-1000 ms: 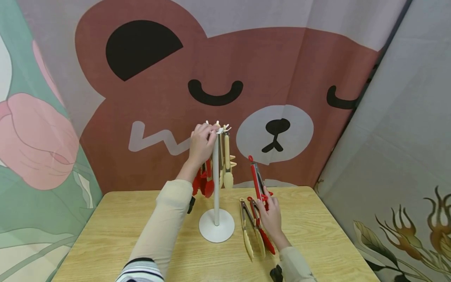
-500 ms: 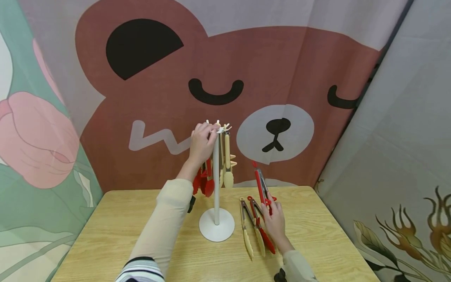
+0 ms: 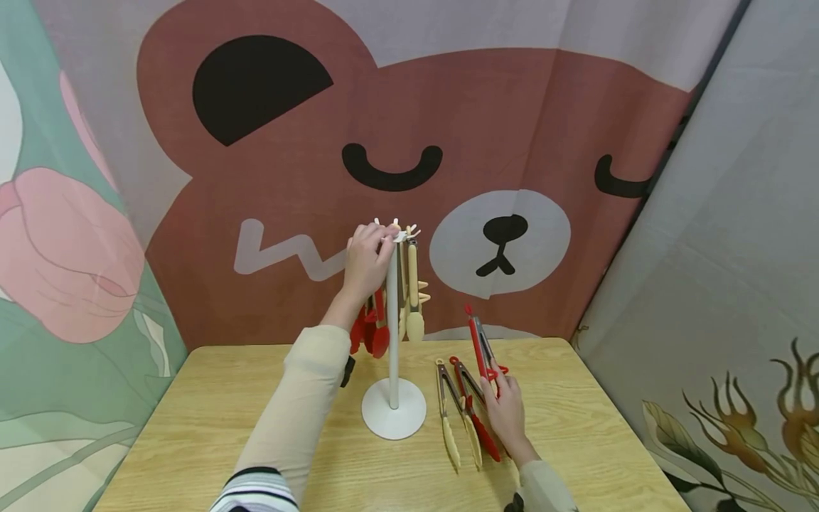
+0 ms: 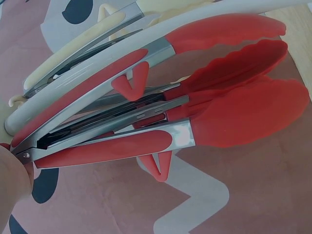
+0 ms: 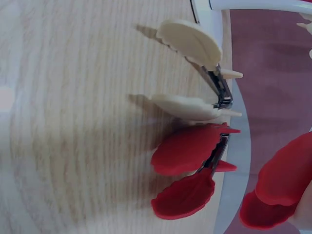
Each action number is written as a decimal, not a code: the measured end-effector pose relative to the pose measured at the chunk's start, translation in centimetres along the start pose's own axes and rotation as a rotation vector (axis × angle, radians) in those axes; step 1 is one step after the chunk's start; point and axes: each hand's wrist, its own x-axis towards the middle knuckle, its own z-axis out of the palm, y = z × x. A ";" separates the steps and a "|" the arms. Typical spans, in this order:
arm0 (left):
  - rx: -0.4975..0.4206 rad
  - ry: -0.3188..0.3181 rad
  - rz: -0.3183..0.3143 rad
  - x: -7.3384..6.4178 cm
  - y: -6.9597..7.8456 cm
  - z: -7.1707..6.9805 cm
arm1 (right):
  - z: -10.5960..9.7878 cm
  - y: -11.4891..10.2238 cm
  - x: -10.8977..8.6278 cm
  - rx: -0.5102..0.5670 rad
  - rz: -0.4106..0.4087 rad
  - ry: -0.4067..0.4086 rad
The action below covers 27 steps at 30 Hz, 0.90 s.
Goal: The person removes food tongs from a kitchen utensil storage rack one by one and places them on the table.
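Observation:
In the head view my left hand (image 3: 366, 259) grips the top of a white hook stand (image 3: 393, 327), fingers bent over its hooks. Red tongs (image 4: 105, 151) hang just below that hand, heads downward, and cream tongs (image 3: 412, 277) hang on the stand's right. Over the table's right half, my right hand (image 3: 505, 411) holds another pair of red tongs (image 3: 478, 348), loop end pointing up and away; the red heads (image 5: 285, 168) show at the right wrist view's edge. Cream tongs (image 3: 450, 437) and red tongs (image 3: 488, 437) lie spread on the table beside that hand.
The stand's round white base (image 3: 377, 419) sits on the wooden table (image 3: 211, 419), left of the lying tongs. A curtain with a bear print (image 3: 288, 185) hangs behind the table's far edge. Another curtain (image 3: 704, 284) borders the right side.
My right hand has moved a little right and toward me, and the loop end of its red tongs has come lower. The left hand stays at the stand's top.

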 end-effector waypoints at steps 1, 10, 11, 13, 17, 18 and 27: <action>0.000 0.000 -0.001 0.0 0.0 0.0 | 0.0 0.2 0.0 -0.005 -0.001 0.001; -0.003 -0.007 -0.007 0.0 0.1 -0.1 | -0.2 1.7 -0.3 -0.020 -0.001 -0.019; -0.003 -0.007 -0.007 0.0 0.1 0.0 | -0.2 1.8 -0.3 -0.027 -0.001 -0.021; -0.005 -0.006 -0.004 0.0 0.1 0.0 | -0.3 2.1 -0.3 -0.044 -0.005 -0.027; -0.006 -0.004 0.004 0.0 0.0 0.1 | -0.3 2.4 -0.4 -0.076 -0.027 -0.006; -0.005 -0.003 0.007 0.0 0.0 0.1 | -0.3 2.5 -0.4 -0.083 -0.035 0.002; 0.002 0.013 0.010 -0.1 0.1 0.1 | 0.0 3.6 0.0 -0.147 -0.037 0.000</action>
